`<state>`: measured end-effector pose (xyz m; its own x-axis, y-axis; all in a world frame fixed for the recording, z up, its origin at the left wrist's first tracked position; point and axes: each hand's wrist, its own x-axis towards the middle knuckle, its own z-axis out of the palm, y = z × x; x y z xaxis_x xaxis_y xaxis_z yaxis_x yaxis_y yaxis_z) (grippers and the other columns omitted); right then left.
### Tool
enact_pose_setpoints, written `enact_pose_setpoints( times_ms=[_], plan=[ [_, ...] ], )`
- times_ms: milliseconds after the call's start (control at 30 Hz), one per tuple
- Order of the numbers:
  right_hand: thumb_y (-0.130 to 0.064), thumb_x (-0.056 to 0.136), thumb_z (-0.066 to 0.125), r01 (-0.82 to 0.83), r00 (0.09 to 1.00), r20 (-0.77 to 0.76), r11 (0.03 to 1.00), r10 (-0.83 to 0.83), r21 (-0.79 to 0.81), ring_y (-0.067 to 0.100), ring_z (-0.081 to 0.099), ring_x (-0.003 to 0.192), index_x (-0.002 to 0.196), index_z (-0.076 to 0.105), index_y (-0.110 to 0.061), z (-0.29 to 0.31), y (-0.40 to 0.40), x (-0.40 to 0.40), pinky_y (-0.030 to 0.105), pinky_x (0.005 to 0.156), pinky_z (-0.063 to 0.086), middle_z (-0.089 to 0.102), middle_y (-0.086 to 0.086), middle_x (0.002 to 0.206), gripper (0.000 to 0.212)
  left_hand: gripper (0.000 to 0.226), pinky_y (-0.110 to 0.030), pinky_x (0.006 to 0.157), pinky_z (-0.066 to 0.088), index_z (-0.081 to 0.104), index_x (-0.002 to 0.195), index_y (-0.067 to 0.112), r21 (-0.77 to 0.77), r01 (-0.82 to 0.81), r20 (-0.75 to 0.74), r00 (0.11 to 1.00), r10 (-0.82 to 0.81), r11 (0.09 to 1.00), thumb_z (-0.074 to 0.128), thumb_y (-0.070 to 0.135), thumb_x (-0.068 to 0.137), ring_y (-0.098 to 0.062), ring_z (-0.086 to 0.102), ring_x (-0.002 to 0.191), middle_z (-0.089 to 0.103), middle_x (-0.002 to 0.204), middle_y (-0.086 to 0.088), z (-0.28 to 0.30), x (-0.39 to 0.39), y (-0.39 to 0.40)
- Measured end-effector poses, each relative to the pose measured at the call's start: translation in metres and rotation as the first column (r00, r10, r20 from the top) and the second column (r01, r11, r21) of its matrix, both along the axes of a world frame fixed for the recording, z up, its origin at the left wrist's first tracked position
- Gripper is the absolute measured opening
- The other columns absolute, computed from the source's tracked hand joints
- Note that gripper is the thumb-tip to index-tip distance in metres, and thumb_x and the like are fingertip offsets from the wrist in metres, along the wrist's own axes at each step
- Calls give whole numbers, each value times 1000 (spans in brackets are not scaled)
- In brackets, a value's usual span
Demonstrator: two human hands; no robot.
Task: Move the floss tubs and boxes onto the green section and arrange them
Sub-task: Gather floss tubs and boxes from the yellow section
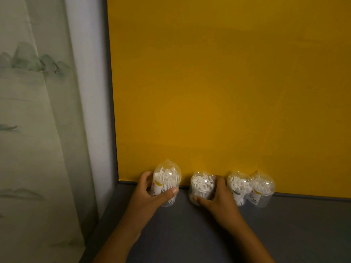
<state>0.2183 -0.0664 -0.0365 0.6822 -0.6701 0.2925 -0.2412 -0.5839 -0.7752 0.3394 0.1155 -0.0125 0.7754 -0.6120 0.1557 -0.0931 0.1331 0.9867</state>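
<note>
**Mia:** How many floss tubs are there?

**Ben:** Four. They are clear, with white floss picks inside. They stand in a row on the grey bench [190, 234], right at the edge of the yellow section [228, 92].

**Mia:** What are the hands doing?

**Ben:** The left hand [150, 194] is wrapped around the left tub [167, 184]. It looks a bit higher than the others, maybe lifted, but I can't be sure. The right hand [214, 198] is wrapped around the second tub [202, 186]. The hands are apart, one tub each.

**Mia:** And the other two?

**Ben:** The third tub [238, 187] and the fourth tub [263, 188] stand touching each other, just right of the right hand. Nobody holds them.

**Mia:** Are any on the green part?

**Ben:** I see no green part here at all. Only yellow and grey, and a curtain [28, 111] on the left.

**Mia:** Any boxes?

**Ben:** None in view.

**Mia:** So is the job nearly done?

**Ben:** I think it has barely begun. All four tubs need moving, and then lining up.
</note>
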Motion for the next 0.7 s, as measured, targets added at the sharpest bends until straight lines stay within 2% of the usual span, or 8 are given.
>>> enact_pose_setpoints(
  times_ms=[67,133,233,333,433,500,600,700],
  plan=[
    [-36,66,87,12,998,61,999,-14,39,5,59,104,115,42,-28,1,-1,-7,18,83,45,59,-11,114,67,64,-13,61,52,46,114,33,13,-30,21,999,29,999,84,25,63,-5,61,93,57,111,14,3,-4,0],
    [-41,66,86,-14,991,137,994,-2,111,4,61,104,118,44,-32,8,1,-17,20,84,50,62,-13,117,67,71,-16,62,53,43,117,32,-2,-51,19,998,52,999,85,27,61,-8,60,96,56,112,11,6,-7,-1],
    [-43,62,85,-65,967,255,980,15,188,3,63,105,119,48,-33,25,3,-41,27,84,55,64,-13,117,69,88,-31,77,58,44,122,31,-21,-29,-46,999,28,999,91,47,49,-13,61,102,58,116,7,11,-15,-4],
    [-33,62,84,-76,946,323,979,11,189,2,64,102,119,51,-28,42,4,-72,22,79,55,65,-11,113,67,81,-44,88,56,49,123,29,-87,39,-121,991,-50,995,87,43,52,-19,64,106,64,116,0,20,-32,-12],
    [-21,69,83,-63,923,383,976,-22,207,2,64,101,125,52,-27,55,1,-109,22,78,55,64,-8,117,65,61,-41,89,56,53,122,22,-155,100,-143,982,-122,983,79,26,66,-19,67,103,68,114,-4,30,-62,-24],
    [-21,72,83,-44,911,409,977,-47,209,2,63,104,126,52,-30,60,-2,-135,22,80,54,64,-9,119,64,48,-38,88,55,54,121,20,-195,142,-159,972,-175,970,71,9,78,-18,68,101,67,116,-6,33,-84,-33],
    [-31,71,85,-49,893,444,966,-71,252,7,62,112,125,53,-38,63,-8,-179,35,92,52,65,-11,121,63,53,-34,84,57,49,129,19,-233,177,-186,957,-223,956,63,-2,83,-21,66,105,63,122,-7,33,-119,-48],
    [-30,65,82,-109,851,514,923,-105,370,17,62,116,129,54,-32,65,-14,-221,45,98,50,65,-5,124,70,57,-33,82,58,47,132,18,-248,192,-173,956,-239,950,63,-4,83,-20,66,105,62,123,-7,32,-161,-61]
  ],
)
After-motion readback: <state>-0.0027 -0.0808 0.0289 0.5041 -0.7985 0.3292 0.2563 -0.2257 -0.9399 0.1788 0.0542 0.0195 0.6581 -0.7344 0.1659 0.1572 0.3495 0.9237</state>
